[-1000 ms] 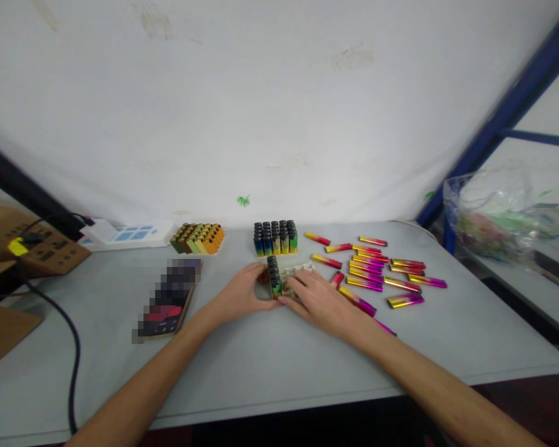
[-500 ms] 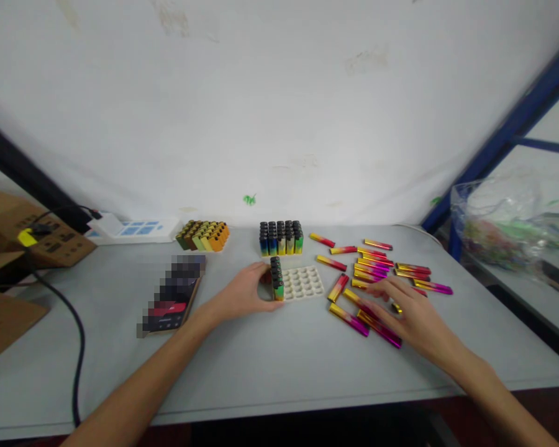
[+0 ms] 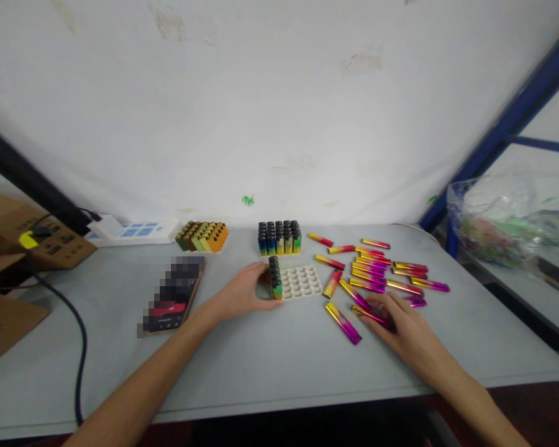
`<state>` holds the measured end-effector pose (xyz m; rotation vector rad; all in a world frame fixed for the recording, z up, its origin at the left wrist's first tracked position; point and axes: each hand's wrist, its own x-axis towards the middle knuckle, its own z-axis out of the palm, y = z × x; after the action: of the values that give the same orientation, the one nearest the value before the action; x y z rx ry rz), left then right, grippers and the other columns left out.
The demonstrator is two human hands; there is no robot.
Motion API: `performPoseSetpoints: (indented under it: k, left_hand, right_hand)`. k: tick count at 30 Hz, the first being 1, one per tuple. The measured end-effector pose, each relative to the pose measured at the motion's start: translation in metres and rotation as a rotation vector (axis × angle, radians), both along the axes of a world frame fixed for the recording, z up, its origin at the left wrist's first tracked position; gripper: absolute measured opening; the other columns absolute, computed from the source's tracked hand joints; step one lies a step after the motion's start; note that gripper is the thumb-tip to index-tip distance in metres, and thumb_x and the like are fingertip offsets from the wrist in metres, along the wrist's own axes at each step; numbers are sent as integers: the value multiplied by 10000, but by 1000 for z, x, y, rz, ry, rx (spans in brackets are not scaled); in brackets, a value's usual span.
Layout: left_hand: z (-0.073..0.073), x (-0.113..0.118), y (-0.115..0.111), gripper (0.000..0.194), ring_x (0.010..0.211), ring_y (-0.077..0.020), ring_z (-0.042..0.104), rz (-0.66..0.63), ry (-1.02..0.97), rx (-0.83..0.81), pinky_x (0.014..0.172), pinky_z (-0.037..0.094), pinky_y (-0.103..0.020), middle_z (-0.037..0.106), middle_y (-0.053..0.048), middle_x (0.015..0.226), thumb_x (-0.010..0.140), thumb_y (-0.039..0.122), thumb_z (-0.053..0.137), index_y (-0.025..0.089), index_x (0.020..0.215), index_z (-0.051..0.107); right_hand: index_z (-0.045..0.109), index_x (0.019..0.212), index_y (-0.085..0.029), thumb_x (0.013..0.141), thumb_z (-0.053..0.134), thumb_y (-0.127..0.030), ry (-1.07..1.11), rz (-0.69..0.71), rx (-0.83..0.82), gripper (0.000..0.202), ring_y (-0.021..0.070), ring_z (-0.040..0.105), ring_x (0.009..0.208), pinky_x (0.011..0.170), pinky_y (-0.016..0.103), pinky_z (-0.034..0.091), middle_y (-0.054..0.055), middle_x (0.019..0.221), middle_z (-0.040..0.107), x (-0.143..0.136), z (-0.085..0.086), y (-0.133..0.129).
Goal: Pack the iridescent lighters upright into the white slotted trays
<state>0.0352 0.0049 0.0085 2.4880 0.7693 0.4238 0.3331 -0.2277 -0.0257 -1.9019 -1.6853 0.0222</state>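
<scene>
1. Lighters [image 3: 276,285] with green on them stand upright in one row along the white tray's [image 3: 302,282] left side.
2. My left hand [image 3: 245,292] is curled around that row, thumb at the near end.
3. My right hand [image 3: 407,326] has its fingers pinched narrow on a gold-purple lighter [image 3: 366,312]; can't tell remotely whether it's off the surface [image 3: 261,366].
4. Loose shiny ones [image 3: 368,273] lie right of the tray.

L hand [image 3: 248,290] in C-curve, R hand [image 3: 402,320] farther fwd-right, pinching (palm dn), bare forearms [image 3: 168,360] angled fwd
</scene>
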Motion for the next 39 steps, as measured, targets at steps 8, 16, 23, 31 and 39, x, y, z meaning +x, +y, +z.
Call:
performPoseSetpoints:
  k: [8,16,23,31,39]
  left_hand:
    - [0,-1,0,453,882,-282,651,6,5,-5,795,520,-374,690,-86,984,712,491,825,169,960,625]
    - [0,-1,0,453,897,-278,645,-8,18,-12,815,519,-375,688,-90,1008,730,479,818,162,991,628]
    - [0,-1,0,471,909,-279,649,-13,-1,-3,837,529,-389,698,-89,1028,725,494,824,170,1009,633]
    - [2,-1,-1,476,911,-286,659,-5,4,-19,829,532,-388,700,-92,1024,723,492,822,164,1017,641]
    - [0,-1,0,473,914,-292,663,-9,-3,-10,823,534,-390,706,-95,1025,728,479,821,159,1030,646]
  right_hand:
    - [628,1191,-241,1005,598,-448,-73,-26,7,280,280,696,1023,835,392,575,94,1128,683,0,0,22]
    - [630,1106,-223,987,629,-471,-73,-26,28,275,259,690,965,813,379,575,93,1096,654,-1,2,21]
    - [662,1051,-246,979,638,-476,-13,16,-28,242,261,692,961,818,375,563,77,1048,698,-3,9,15]
    - [685,983,-225,1036,540,-381,-32,62,-42,220,241,703,876,770,353,534,81,1005,740,-1,41,48]
    - [661,1169,-163,1032,535,-313,-230,33,-336,239,291,722,938,766,345,480,152,1083,758,-48,57,97]
